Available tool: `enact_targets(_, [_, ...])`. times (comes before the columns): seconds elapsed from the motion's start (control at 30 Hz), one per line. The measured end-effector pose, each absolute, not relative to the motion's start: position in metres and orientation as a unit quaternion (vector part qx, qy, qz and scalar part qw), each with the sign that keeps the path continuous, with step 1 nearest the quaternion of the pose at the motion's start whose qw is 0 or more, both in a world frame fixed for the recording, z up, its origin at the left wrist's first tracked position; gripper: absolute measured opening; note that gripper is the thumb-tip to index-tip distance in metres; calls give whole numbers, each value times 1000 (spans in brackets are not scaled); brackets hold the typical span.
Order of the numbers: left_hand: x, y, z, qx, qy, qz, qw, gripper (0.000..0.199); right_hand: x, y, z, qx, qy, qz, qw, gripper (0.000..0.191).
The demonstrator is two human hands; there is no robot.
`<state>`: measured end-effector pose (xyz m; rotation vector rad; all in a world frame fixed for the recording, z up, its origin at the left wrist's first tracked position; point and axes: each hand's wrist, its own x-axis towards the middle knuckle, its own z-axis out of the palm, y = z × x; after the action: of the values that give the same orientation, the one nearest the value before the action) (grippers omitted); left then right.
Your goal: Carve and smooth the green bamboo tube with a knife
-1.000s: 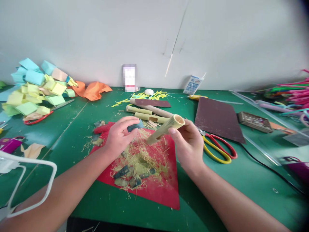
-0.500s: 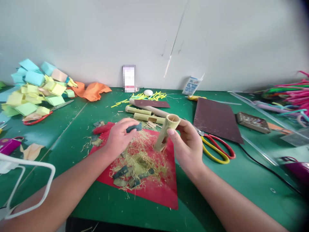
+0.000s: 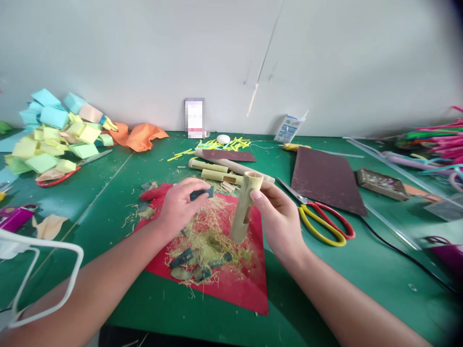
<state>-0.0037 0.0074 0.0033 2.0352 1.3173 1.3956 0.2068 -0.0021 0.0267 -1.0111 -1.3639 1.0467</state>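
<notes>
My right hand [image 3: 278,217] grips a bamboo tube [image 3: 241,212] near its upper end; the tube stands nearly upright, leaning slightly, with its open top showing and a notch in its side. In my left hand [image 3: 183,205], thumb and fingers pinch a small dark piece of sandpaper [image 3: 201,193]. Beneath both hands lies a red sheet [image 3: 253,294] strewn with shavings [image 3: 213,241] and several worn dark scraps [image 3: 181,258]. Behind the hands rest other bamboo pieces [image 3: 220,176], one with a notch.
Red-and-yellow-handled scissors [image 3: 321,221] lie right of my right hand, beside a dark brown sheet [image 3: 325,180] and a metal tin [image 3: 381,184]. Folded coloured papers [image 3: 54,132] are heaped at the left, near orange cloth [image 3: 141,137]. A phone [image 3: 195,118] leans on the wall.
The bamboo tube has turned more upright and its lower end has come nearer, with my right hand shifting slightly left. My left hand keeps its hold on the sandpaper.
</notes>
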Motion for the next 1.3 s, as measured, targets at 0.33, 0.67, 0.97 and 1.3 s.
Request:
enact_targets(0.33, [0,11,-1,563,506,535,375,29,195,-1,24,-435,-493,625,421,38])
enact_targets(0.67, [7,7,1,552,473,492,479,25,190,5,19,-449,-598,565,350,32])
enact_targets(0.97, [7,9,0,623,505,419,427,20,195,8,14,-441,-740,420,287,41])
enact_targets(1.3, [8,6,3,687,505,379,360,12,203,-13,28,-543,-816,101,170,59])
